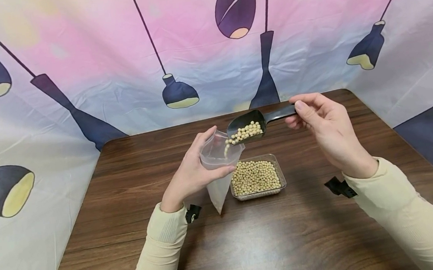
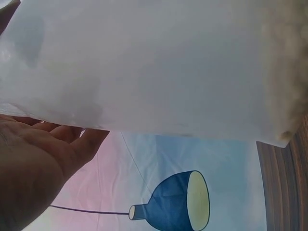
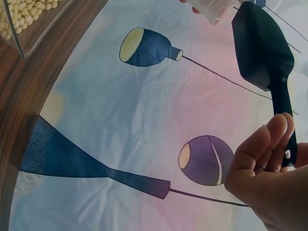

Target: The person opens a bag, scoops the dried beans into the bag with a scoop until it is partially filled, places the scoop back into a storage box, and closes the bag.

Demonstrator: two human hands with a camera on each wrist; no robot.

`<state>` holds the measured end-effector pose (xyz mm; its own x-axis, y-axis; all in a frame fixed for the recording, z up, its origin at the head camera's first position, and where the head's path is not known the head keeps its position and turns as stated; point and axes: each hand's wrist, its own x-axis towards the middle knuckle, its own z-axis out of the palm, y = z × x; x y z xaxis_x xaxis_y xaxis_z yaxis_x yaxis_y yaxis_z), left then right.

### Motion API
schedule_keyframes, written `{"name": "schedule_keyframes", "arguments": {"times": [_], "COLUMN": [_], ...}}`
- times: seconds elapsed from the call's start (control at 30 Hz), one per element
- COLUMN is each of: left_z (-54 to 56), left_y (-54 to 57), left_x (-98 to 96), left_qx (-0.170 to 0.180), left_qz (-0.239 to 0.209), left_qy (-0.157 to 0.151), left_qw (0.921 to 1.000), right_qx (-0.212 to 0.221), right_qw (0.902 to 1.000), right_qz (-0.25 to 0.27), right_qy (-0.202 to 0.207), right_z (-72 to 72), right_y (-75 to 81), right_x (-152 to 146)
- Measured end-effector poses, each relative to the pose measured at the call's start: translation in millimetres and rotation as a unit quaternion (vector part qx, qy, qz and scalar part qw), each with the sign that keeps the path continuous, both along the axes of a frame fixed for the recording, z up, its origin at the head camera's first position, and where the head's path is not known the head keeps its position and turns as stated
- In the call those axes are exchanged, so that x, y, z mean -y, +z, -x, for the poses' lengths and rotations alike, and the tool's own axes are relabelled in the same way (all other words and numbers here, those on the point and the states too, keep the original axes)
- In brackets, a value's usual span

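Note:
My left hand (image 1: 191, 170) holds a translucent plastic bag (image 1: 219, 191) at its mouth, thumb in front and fingers behind, with the mouth spread. The bag hangs down to a pointed corner; in the left wrist view, blurred tan lumps (image 2: 288, 62) show at its lower end. My right hand (image 1: 331, 128) pinches the handle of a black scoop (image 1: 280, 113) between thumb and fingers. Tilted toward the bag, the scoop carries pale round soybeans (image 1: 250, 130), and several spill over its lip into the bag's mouth. The right wrist view shows the scoop's underside (image 3: 262, 45).
A clear plastic box (image 1: 261, 195) full of soybeans stands on the dark wooden table (image 1: 138, 212), just right of the bag and below the scoop. Behind the table hangs a cloth (image 1: 211, 79) printed with lamps. Black wrist straps (image 1: 340, 187) sit on both sleeves.

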<state>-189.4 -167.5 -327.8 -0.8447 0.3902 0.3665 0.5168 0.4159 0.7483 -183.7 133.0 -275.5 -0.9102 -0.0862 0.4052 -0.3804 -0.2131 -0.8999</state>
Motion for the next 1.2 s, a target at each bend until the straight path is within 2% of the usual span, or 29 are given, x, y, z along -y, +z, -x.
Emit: {"name": "schedule_keyframes", "arguments": {"times": [0.23, 0.43, 0.47, 0.6, 0.77, 0.8, 0.87, 0.97, 1.1, 1.2], "left_z": [-0.2, 0.4, -1.8, -1.3, 1.6, 1.7, 1.8, 1.7, 1.2, 1.1], "left_y": [0.1, 0.0, 3.4, 2.6, -1.0, -0.8, -0.8, -1.1, -2.0, -2.6], "left_x": [0.2, -0.6, -2.1, -2.5, -1.6, -1.7, -1.7, -1.7, -1.6, -2.0], "left_qx": [-0.001, -0.006, -0.001, 0.002, -0.006, -0.008, -0.009, -0.005, 0.004, 0.007], "left_qz": [0.011, 0.009, 0.007, 0.001, -0.001, 0.000, 0.000, 0.002, 0.002, -0.001], "left_qy": [0.005, -0.002, -0.002, -0.006, -0.010, -0.010, -0.012, -0.011, -0.011, -0.010], "left_qw": [0.9999, 0.9999, 1.0000, 1.0000, 0.9999, 0.9999, 0.9999, 0.9999, 0.9999, 0.9999], "right_qx": [-0.044, -0.073, -0.078, -0.124, -0.188, -0.191, -0.179, -0.137, -0.089, -0.078], "right_qw": [0.9969, 0.9884, 0.9868, 0.9802, 0.9536, 0.9476, 0.9420, 0.9289, 0.8942, 0.8804], "right_qz": [-0.053, -0.106, -0.111, -0.109, -0.152, -0.165, -0.190, -0.275, -0.406, -0.444], "right_qy": [-0.039, -0.081, -0.088, -0.109, -0.179, -0.196, -0.211, -0.206, -0.166, -0.146], "right_z": [-2.9, -6.6, -7.4, -10.9, -15.5, -16.2, -16.8, -16.2, -15.9, -16.7], "right_y": [4.1, 6.5, 6.8, 7.0, 9.2, 9.3, 7.9, -0.9, -21.2, -37.3], "right_x": [2.0, 3.4, 4.1, 6.2, -0.3, -3.0, -8.9, -16.3, -18.6, -16.0]}}
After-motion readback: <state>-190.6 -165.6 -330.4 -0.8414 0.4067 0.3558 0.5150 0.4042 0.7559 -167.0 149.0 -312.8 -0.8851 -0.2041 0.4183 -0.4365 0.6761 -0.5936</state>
